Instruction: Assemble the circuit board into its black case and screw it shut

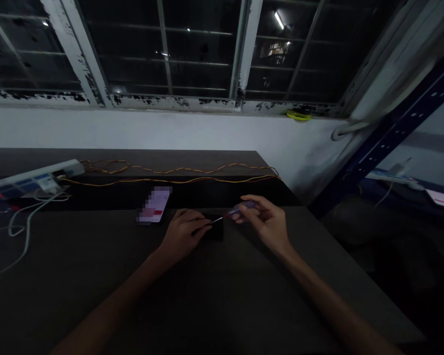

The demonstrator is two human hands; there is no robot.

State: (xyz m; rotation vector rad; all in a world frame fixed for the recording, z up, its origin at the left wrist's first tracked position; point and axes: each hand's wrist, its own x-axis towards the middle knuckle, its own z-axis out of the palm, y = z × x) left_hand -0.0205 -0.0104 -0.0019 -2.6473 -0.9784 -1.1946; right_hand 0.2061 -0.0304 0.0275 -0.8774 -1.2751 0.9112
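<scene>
A screwdriver (pixel 219 220) with a see-through purplish handle lies in the grip of my right hand (pixel 268 219), its thin metal shaft pointing left and slightly down. The shaft's tip meets the fingertips of my left hand (pixel 184 230). Those fingers are drawn together in a pinch at the tip, and what they hold is hidden. Under and beside my left fingers is a flat black object (pixel 217 232) on the dark table (pixel 222 296); its kind is too dim to make out.
A lit phone (pixel 156 204) lies left of my hands. Farther left are a power strip (pixel 33 177) with a plugged-in charger and white cables (pixel 27 236). Twisted yellow-red wires (pixel 177 170) run along the back. A blue metal rack (pixel 385 133) stands at right; barred windows are behind.
</scene>
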